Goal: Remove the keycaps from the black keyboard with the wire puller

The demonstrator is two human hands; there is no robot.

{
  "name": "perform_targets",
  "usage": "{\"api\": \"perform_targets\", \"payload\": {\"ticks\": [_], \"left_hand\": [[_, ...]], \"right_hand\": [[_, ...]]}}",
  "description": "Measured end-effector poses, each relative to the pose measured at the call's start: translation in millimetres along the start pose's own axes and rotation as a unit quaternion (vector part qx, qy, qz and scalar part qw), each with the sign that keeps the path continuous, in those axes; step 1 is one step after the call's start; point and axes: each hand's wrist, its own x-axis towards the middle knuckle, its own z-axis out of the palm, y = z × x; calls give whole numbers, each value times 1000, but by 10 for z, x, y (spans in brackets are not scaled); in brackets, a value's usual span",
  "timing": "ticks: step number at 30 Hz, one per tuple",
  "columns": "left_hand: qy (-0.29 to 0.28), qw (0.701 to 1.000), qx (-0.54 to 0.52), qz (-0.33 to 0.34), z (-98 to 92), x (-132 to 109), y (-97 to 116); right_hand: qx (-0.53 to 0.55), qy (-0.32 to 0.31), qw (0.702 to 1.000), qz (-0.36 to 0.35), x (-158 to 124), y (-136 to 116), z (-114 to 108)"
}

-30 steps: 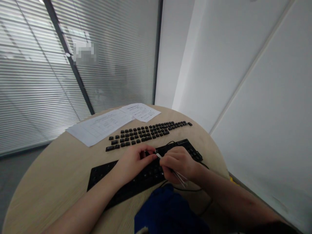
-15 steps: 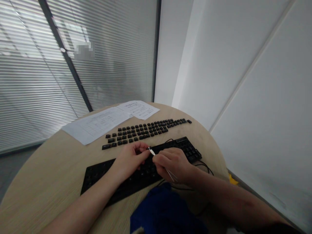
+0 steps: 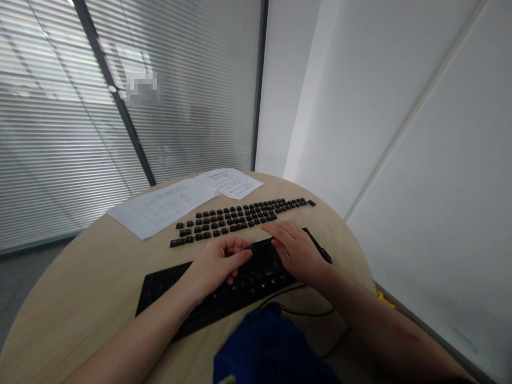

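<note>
A black keyboard (image 3: 256, 285) lies slantwise on the round table under both of my hands. My left hand (image 3: 218, 261) is closed above its upper middle, thumb and forefinger pinching a small black keycap (image 3: 252, 248). Over the keyboard's right part is my right hand (image 3: 298, 250), fingers stretched out and pointing left, palm down. Its underside is hidden, and no tool shows in it. Beyond the keyboard, loose black keycaps (image 3: 240, 216) are laid out in several rows.
Printed paper sheets (image 3: 164, 205) lie at the far left of the wooden table (image 3: 76, 304). A black cable (image 3: 316, 313) curls at the keyboard's near right side. Blue cloth (image 3: 272, 346) is at the near edge. A white wall (image 3: 432, 176) stands to the right.
My right hand has moved up and right away from my left, and its fingers have straightened. The wire-ended puller it held is out of sight. My left hand stays nearly in place.
</note>
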Motion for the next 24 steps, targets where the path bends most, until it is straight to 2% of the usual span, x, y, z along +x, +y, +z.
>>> {"api": "perform_targets", "payload": {"ticks": [3,6,12,16,18,20,23,24], "left_hand": [[-17,1000,11,-8,2,-12,-6],[-28,999,14,-5,-5,-13,-18],[-43,999,24,8,5,19,-38],[-74,995,64,16,9,34,-53],[-75,991,103,38,-23,18,-37],[-37,977,192,82,-88,-8,2],[38,915,378,136,-220,-32,69],[44,894,424,138,-263,-29,81]], "right_hand": [[17,-45,998,-36,-39,12,72],[18,-43,997,-65,-73,33,127],[34,-29,997,-65,-96,64,183],[34,-49,997,-45,-107,24,170],[31,-58,998,-18,-93,52,112],[12,-57,997,43,-55,171,25],[-47,-80,976,199,43,538,-92],[-57,-133,959,244,82,693,-108]]}}
